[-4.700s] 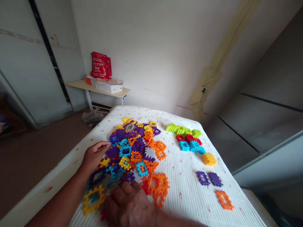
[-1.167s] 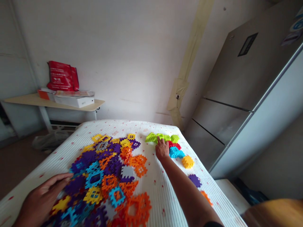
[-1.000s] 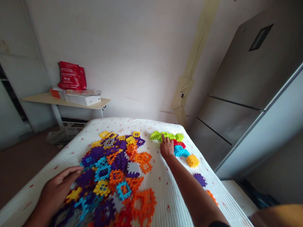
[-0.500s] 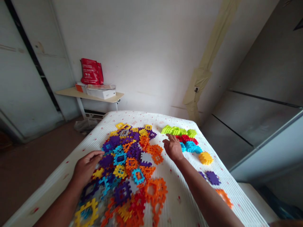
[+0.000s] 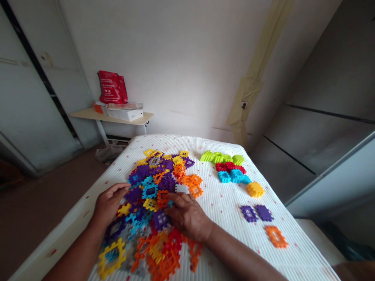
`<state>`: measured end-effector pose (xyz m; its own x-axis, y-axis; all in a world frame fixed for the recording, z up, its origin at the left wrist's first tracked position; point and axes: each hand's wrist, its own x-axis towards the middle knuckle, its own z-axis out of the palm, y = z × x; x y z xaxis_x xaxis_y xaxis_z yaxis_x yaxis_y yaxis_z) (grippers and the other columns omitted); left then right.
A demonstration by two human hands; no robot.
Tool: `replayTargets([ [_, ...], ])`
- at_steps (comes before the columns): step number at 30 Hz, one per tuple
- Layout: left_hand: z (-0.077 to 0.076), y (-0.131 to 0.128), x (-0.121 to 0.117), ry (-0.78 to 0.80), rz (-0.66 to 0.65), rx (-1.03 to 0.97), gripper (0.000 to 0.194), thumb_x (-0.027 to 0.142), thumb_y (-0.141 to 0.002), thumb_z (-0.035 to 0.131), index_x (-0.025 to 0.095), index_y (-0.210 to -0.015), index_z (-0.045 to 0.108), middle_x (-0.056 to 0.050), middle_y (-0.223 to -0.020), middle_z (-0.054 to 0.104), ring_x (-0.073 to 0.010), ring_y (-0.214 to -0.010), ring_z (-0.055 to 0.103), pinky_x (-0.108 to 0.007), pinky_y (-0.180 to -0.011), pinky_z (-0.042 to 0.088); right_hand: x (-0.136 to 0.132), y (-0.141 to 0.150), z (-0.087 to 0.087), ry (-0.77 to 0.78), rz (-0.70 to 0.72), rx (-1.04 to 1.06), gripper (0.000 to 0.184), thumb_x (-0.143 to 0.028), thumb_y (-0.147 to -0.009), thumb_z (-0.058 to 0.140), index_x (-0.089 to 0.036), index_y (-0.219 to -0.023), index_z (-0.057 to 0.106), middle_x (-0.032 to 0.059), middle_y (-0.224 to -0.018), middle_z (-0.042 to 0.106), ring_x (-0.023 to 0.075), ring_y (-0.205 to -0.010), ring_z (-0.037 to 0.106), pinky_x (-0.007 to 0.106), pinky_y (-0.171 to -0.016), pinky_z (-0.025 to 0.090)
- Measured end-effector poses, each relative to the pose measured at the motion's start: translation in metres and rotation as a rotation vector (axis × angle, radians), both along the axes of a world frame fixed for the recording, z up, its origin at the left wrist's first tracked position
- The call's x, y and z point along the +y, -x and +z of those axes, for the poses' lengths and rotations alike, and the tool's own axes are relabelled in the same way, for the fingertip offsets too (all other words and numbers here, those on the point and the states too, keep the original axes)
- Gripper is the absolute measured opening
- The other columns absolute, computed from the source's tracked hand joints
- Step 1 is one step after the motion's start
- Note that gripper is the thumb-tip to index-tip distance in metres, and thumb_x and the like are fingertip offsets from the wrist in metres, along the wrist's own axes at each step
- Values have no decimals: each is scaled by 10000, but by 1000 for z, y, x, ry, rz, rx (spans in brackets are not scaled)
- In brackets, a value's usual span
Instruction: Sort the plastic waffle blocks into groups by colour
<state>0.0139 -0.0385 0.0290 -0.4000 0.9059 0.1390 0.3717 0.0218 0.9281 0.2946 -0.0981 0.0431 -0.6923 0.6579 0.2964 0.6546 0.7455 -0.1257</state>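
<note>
A heap of plastic interlocking blocks [image 5: 142, 171] in several colours spreads across the cloth-covered surface. My right hand [image 5: 189, 216] reaches into its right side, with thumb and forefinger closed round a small blue block [image 5: 170, 203]; the hand hides most of that block. At the heap's left edge is my left hand [image 5: 109, 203], fingers bent and drawn together beside purple and blue blocks. Whatever its fingertips may hold is hidden. Nearer to me lie a yellow frame block [image 5: 102, 260] and orange blocks [image 5: 165, 263].
On the right stand grouped blocks: green [image 5: 218, 157], red [image 5: 230, 167], blue [image 5: 236, 175] and a yellow stack [image 5: 255, 189]. Two purple blocks [image 5: 264, 213] and an orange one [image 5: 275, 237] lie closer. Behind is a small table [image 5: 84, 114] with boxes and a red bag [image 5: 113, 88].
My right hand has moved from beside the green and red groups, left and nearer, into the heap. Blocks near it have shifted. My left hand has stayed at the heap's edge.
</note>
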Motion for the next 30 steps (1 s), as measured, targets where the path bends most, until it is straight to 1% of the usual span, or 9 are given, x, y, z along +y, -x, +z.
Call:
replayTargets([
  [5, -3, 1, 1, 18, -4, -8, 318, 452, -568, 621, 206, -755, 696, -21, -756, 741, -229, -784, 674, -272, -694, 520, 11, -16, -2, -6, -189, 55, 268, -279, -934, 466, -281, -1157, 615, 71, -1412, 436, 261, -1197, 412, 436, -943, 365],
  [8, -4, 1, 2, 20, -3, -4, 305, 447, -570, 616, 212, -748, 693, -18, -758, 741, -226, -789, 674, -269, -699, 520, 7, -22, 3, -14, -221, 71, 259, -261, -895, 512, -246, -1124, 631, 96, -1416, 424, 277, -1195, 409, 438, -950, 358],
  [10, -2, 1, 1, 21, -3, 2, 299, 449, -569, 612, 217, -737, 693, -16, -755, 741, -228, -793, 673, -277, -712, 520, 0, -22, 8, -16, -146, 88, 273, -288, -851, 558, -225, -1106, 633, 104, -1348, 490, 263, -1136, 458, 410, -931, 371],
  [13, 2, -1, -1, 32, -2, 10, 290, 442, -568, 614, 219, -733, 699, -18, -753, 744, -239, -796, 674, -304, -733, 523, -14, -18, 12, 38, 69, 21, 274, -393, -804, 591, -214, -1004, 645, 53, -1003, 656, 194, -893, 562, 319, -790, 417],
  [15, 4, -1, -2, 40, 0, 10, 289, 428, -561, 625, 212, -737, 701, -30, -767, 749, -250, -809, 676, -320, -747, 524, -23, -13, 11, 63, 159, -79, 292, -466, -778, 603, -214, -922, 640, 5, -796, 655, 166, -739, 568, 290, -664, 408],
  [17, 5, -2, -2, 45, -2, 9, 294, 419, -556, 632, 203, -743, 702, -46, -787, 752, -260, -826, 677, -327, -750, 524, -30, -7, 6, 45, 180, -155, 284, -481, -768, 610, -211, -854, 624, -14, -725, 642, 153, -666, 557, 283, -584, 378],
  [21, 4, -2, -2, 56, 1, 13, 299, 422, -566, 624, 200, -749, 704, -63, -798, 752, -268, -826, 679, -321, -726, 525, -35, 2, 2, 8, 151, -185, 150, -344, -795, 578, -196, -789, 601, -12, -699, 647, 136, -612, 551, 273, -535, 350],
  [24, 4, -1, -2, 58, 12, 25, 292, 430, -581, 615, 206, -744, 708, -59, -791, 752, -271, -831, 675, -327, -753, 518, -33, 0, 11, 69, 113, -153, 109, -295, -772, 566, -194, -787, 604, -2, -703, 654, 140, -621, 565, 259, -541, 364],
  [30, 2, 0, 0, 42, -12, 22, 306, 430, -568, 637, 198, -754, 709, -46, -789, 752, -261, -825, 673, -324, -756, 514, -7, -38, 40, 318, -90, 297, 191, -203, -812, 496, -211, -937, 640, 20, -891, 683, 131, -754, 606, 219, -673, 421],
])
